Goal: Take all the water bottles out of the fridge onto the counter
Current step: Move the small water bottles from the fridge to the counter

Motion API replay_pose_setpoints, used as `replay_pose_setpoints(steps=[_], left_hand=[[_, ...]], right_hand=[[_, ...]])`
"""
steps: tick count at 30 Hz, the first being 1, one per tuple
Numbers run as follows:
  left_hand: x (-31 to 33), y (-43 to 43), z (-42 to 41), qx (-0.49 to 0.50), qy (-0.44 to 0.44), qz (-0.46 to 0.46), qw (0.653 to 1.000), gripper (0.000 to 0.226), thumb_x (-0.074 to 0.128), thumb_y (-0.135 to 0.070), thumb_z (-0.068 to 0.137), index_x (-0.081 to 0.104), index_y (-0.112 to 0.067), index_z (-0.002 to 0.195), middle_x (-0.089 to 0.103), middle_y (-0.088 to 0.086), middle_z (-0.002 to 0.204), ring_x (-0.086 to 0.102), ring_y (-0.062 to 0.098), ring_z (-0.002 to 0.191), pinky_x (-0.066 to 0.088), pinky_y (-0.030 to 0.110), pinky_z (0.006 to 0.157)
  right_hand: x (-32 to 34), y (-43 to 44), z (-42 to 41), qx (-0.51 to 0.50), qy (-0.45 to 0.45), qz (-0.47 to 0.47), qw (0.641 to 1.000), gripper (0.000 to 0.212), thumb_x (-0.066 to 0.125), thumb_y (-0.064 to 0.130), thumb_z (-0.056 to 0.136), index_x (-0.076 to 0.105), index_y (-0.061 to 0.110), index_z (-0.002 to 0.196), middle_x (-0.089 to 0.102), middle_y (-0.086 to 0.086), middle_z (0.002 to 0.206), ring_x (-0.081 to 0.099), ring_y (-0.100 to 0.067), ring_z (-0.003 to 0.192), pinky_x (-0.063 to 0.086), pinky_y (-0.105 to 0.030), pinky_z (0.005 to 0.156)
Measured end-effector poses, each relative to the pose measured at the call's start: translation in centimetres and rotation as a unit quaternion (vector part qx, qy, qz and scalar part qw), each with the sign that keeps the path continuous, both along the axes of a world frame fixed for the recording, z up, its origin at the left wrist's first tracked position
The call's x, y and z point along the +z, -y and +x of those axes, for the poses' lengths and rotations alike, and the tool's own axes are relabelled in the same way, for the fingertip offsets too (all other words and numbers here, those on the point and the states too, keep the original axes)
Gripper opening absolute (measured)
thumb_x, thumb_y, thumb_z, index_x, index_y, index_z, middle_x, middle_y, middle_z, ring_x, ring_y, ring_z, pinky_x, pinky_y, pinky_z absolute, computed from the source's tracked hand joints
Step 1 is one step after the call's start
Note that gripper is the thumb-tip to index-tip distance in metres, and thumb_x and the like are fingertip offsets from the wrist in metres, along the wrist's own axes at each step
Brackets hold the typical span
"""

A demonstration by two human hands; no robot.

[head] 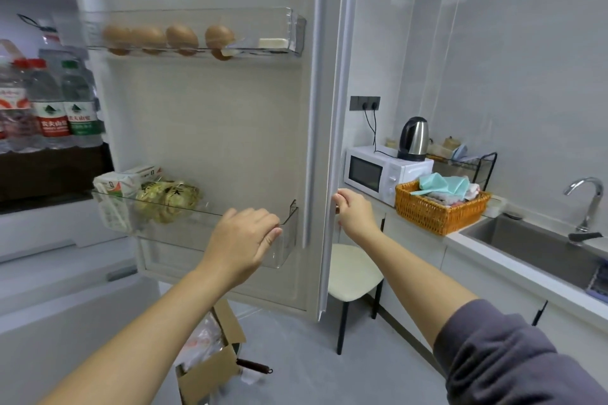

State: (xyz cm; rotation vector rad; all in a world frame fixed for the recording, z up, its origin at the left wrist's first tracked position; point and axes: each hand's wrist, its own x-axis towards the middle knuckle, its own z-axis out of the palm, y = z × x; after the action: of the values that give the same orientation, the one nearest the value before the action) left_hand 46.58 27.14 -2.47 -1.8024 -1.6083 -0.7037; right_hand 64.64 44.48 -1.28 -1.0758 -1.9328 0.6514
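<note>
My left hand curled its fingers over the rim of the clear plastic door bin. My right hand gripped the smooth white edge of the fridge door. The water bottles, ribbed clear plastic with red and green caps, stood upright on the fridge shelf, well apart from the pale counter.

Home kitchen: open fridge, microwave, sink.
</note>
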Motion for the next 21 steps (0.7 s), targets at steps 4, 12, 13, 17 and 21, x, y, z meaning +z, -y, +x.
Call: replay_pose_setpoints(steps=[4, 12, 13, 17, 21], left_hand=[[-0.2, 0.2, 0.1, -0.005, 0.004, 0.006, 1.000, 0.035, 0.031, -0.039, 0.100, 0.061, -0.025, 0.090, 0.062, -0.011, 0.085, 0.056, 0.018, 0.073, 0.033, 0.034, 0.063], [-0.2, 1.8, -0.1, -0.014, 0.019, -0.011, 1.000, 0.033, 0.032, -0.039, 0.100, 0.061, -0.026, 0.096, 0.063, -0.012, 0.091, 0.057, 0.017, 0.079, 0.038, 0.034, 0.067], [-0.2, 2.1, -0.2, -0.016, 0.022, -0.013, 1.000, 0.032, 0.032, -0.039, 0.100, 0.061, -0.025, 0.098, 0.063, -0.012, 0.092, 0.057, 0.017, 0.080, 0.039, 0.034, 0.068], [-0.2, 2.7, -0.3, -0.017, 0.031, -0.019, 0.999, 0.031, 0.033, -0.039, 0.100, 0.061, -0.026, 0.103, 0.064, -0.012, 0.096, 0.059, 0.017, 0.086, 0.040, 0.036, 0.074], [-0.3, 3.1, 0.0, 0.004, 0.042, -0.003, 0.999, 0.034, 0.033, -0.040, 0.098, 0.063, -0.026, 0.102, 0.064, -0.010, 0.097, 0.061, 0.019, 0.091, 0.038, 0.040, 0.087]], right_hand=[[0.1, 0.6, 0.4, 0.033, -0.006, 0.000, 0.999, 0.033, 0.040, 0.017, 0.104, 0.053, -0.008, 0.087, 0.056, -0.031, 0.082, 0.044, -0.027, 0.069, 0.046, -0.047, 0.069], [-0.1, 2.6, 0.7, 0.038, -0.016, 0.023, 0.999, 0.031, 0.039, 0.016, 0.103, 0.050, 0.001, 0.079, 0.047, -0.007, 0.068, 0.044, -0.024, 0.067, 0.045, -0.043, 0.066], [-0.2, 2.9, 0.7, 0.036, -0.014, 0.023, 0.999, 0.030, 0.039, 0.017, 0.104, 0.050, 0.006, 0.078, 0.047, -0.003, 0.067, 0.045, -0.023, 0.067, 0.043, -0.040, 0.064], [-0.3, 3.7, 1.0, 0.014, 0.028, 0.015, 0.999, 0.028, 0.037, 0.029, 0.105, 0.055, 0.017, 0.087, 0.057, 0.002, 0.075, 0.057, -0.023, 0.077, 0.043, -0.037, 0.067], [0.1, 5.0, 1.4, -0.023, 0.130, 0.027, 0.991, 0.033, 0.032, 0.036, 0.105, 0.056, 0.021, 0.122, 0.066, -0.003, 0.111, 0.059, -0.028, 0.104, 0.043, -0.037, 0.076]])
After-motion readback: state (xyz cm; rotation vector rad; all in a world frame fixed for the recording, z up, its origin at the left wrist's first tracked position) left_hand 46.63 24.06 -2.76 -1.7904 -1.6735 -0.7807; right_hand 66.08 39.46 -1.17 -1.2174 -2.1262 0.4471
